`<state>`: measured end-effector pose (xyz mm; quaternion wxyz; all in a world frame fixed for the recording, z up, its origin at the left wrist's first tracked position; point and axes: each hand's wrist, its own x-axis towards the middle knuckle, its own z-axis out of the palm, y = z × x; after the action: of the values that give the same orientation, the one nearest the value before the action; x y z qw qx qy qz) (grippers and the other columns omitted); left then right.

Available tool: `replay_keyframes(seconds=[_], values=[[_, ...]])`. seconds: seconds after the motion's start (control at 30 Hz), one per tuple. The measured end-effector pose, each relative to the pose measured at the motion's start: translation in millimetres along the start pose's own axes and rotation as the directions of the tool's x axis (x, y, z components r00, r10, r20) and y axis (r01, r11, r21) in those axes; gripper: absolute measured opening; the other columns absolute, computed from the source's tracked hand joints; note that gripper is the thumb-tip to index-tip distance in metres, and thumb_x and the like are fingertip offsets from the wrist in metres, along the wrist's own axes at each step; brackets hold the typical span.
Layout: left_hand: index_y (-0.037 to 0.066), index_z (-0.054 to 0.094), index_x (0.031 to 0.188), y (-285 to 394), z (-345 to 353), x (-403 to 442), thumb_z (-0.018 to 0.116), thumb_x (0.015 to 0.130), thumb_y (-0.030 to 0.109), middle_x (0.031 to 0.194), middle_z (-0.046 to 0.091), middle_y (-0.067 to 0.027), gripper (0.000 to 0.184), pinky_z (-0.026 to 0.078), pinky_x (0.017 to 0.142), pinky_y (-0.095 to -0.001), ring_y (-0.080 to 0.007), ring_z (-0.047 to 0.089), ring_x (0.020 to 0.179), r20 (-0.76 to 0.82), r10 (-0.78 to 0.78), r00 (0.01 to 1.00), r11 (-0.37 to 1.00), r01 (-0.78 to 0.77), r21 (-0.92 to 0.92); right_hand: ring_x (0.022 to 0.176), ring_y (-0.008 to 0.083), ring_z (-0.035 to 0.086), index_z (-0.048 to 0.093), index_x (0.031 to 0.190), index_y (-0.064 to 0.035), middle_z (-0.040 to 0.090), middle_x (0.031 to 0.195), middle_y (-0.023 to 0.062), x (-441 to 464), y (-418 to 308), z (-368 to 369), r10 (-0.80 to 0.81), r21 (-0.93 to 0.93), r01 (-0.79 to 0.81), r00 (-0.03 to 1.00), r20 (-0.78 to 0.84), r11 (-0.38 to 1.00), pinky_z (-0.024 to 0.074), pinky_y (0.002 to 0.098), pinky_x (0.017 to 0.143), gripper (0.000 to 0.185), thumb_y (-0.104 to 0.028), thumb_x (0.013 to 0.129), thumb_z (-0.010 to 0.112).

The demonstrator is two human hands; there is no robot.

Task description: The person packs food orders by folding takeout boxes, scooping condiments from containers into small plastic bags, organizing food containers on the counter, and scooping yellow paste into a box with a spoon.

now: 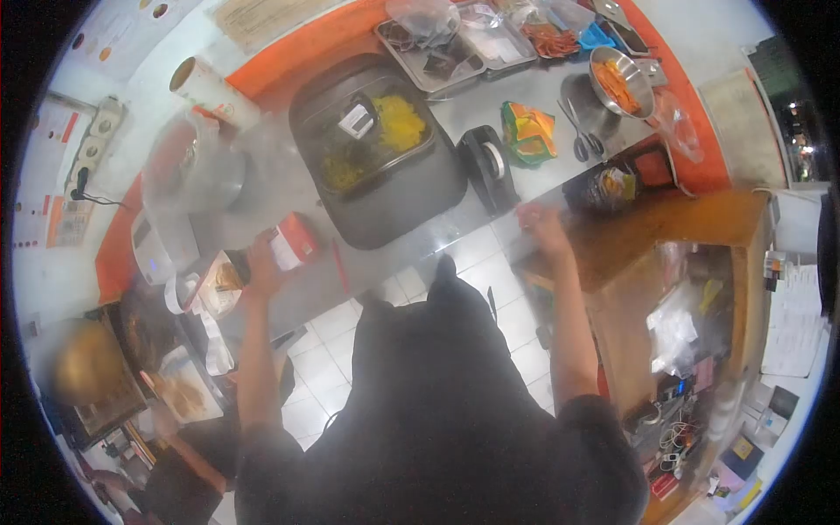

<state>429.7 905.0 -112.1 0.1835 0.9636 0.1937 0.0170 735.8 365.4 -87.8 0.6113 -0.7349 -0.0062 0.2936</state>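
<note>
My left hand (262, 264) is at the near left side of a red and white box (297, 241), its blurred fingers closed against it. A white open carton with brown food (222, 282) lies just left of that hand. At the counter's front edge, my right hand (548, 229) is closed around a small red item (528, 214) whose kind I cannot make out. Between my hands sits a big dark bin (385, 210) with a tray of yellow shreds (399, 122) inside. A black device with a light oval ring (490, 168) stands beside the bin.
A green and orange packet (528, 133), scissors (579, 131) and a metal bowl of orange strips (619, 86) lie to the right. Metal trays (430, 83) stand at the back. A wooden cabinet (630, 236) is at right. Another person's hand (163, 422) is at lower left.
</note>
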Motion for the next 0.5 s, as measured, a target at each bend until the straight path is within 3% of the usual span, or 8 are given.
replay_keyframes(seconds=[0.07,0.1,0.17,0.23,0.27,0.3,0.4,0.5], values=[[0.005,0.044,0.14,-4.1,1.0,0.7,0.09,0.06,0.052,0.135,0.053,-0.0157,0.104,0.03,0.112,-0.0515,-0.0341,0.048,0.13,0.018,-0.013,1.0,1.0,0.013,0.005,0.073,0.0173,0.059,0.07,0.089,0.0005,0.063,0.089,0.0069,0.0,18.9,5.2,-0.062,-0.164,0.05,0.996,-0.066,0.985,0.0493,0.0292,0.068,0.026,-0.025,0.094,0.072],[0.005,0.044,0.14,-1.4,-2.3,0.8,0.09,0.06,0.052,0.135,0.053,-0.0157,0.104,0.03,0.112,-0.0515,-0.0341,0.048,0.13,0.018,-0.011,1.0,1.0,0.011,0.0,0.079,0.0236,0.061,0.07,0.089,0.0016,0.064,0.092,0.0116,10.7,44.7,7.4,-0.234,-0.433,0.141,0.957,-0.169,0.89,0.0505,0.0332,0.072,0.024,-0.022,0.093,0.072],[0.005,0.048,0.138,12.1,-11.4,-2.0,0.091,0.059,0.05,0.134,0.055,-0.0166,0.101,0.034,0.111,-0.0503,-0.0348,0.049,0.129,-0.037,-0.045,0.998,0.994,0.041,-0.098,0.095,0.0399,0.064,0.072,0.09,0.0034,0.064,0.099,0.0232,13.3,62.1,12.6,-0.495,-0.851,0.095,0.844,-0.206,0.516,0.0513,0.0441,0.082,0.021,-0.017,0.088,0.071],[0.005,0.045,0.14,7.9,-9.1,-4.5,0.093,0.056,0.042,0.135,0.053,-0.0171,0.103,0.035,0.109,-0.0496,-0.0359,0.049,0.127,-0.026,-0.02,0.999,0.995,0.017,-0.102,0.095,0.0412,0.065,0.073,0.089,0.0035,0.066,0.096,0.024,23.6,92.3,-7.2,-0.398,-0.944,0.048,0.913,-0.092,0.327,0.0516,0.0474,0.082,0.022,-0.018,0.088,0.071],[0.005,0.042,0.141,0.7,-9.3,-4.3,0.095,0.054,0.033,0.135,0.052,-0.0176,0.105,0.036,0.106,-0.0489,-0.0369,0.049,0.126,-0.023,0.004,1.0,0.995,-0.006,-0.095,0.088,0.0406,0.066,0.073,0.089,0.0038,0.068,0.093,0.0242,2.6,52.2,7.7,-0.433,-0.881,0.205,0.901,0.001,0.426,0.0521,0.0462,0.078,0.024,-0.02,0.088,0.072],[0.005,0.043,0.141,-9.1,-0.9,-4.8,0.094,0.054,0.038,0.135,0.053,-0.0178,0.106,0.036,0.106,-0.0491,-0.0368,0.049,0.126,-0.108,0.048,0.993,0.996,-0.056,-0.075,0.08,0.0359,0.066,0.072,0.089,0.0036,0.069,0.089,0.0227,-15.0,10.7,30.0,-0.25,-0.802,0.153,0.968,0.005,0.577,0.0513,0.0442,0.072,0.025,-0.021,0.089,0.072],[0.006,0.044,0.14,-23.1,4.8,-13.2,0.091,0.055,0.048,0.137,0.054,-0.0169,0.106,0.033,0.109,-0.0509,-0.037,0.049,0.129,-0.137,-0.014,0.99,0.988,-0.007,-0.153,0.077,0.0196,0.056,0.071,0.091,-0.0009,0.059,0.082,0.009,-44.6,-53.9,124.8,-0.145,-0.546,0.318,0.93,0.337,0.775,0.0459,0.0344,0.073,0.019,-0.02,0.094,0.069],[0.008,0.045,0.137,-42.9,14.8,-17.9,0.091,0.054,0.05,0.142,0.053,-0.0144,0.104,0.025,0.115,-0.0569,-0.0373,0.043,0.138,-0.191,0.019,0.981,0.963,-0.069,-0.261,0.081,0.0249,0.057,0.07,0.094,-0.0013,0.059,0.085,0.0119,-63.6,-96.3,261.1,-0.166,-0.493,0.488,0.812,0.559,0.72,0.0455,0.037,0.074,0.023,-0.024,0.096,0.066]])
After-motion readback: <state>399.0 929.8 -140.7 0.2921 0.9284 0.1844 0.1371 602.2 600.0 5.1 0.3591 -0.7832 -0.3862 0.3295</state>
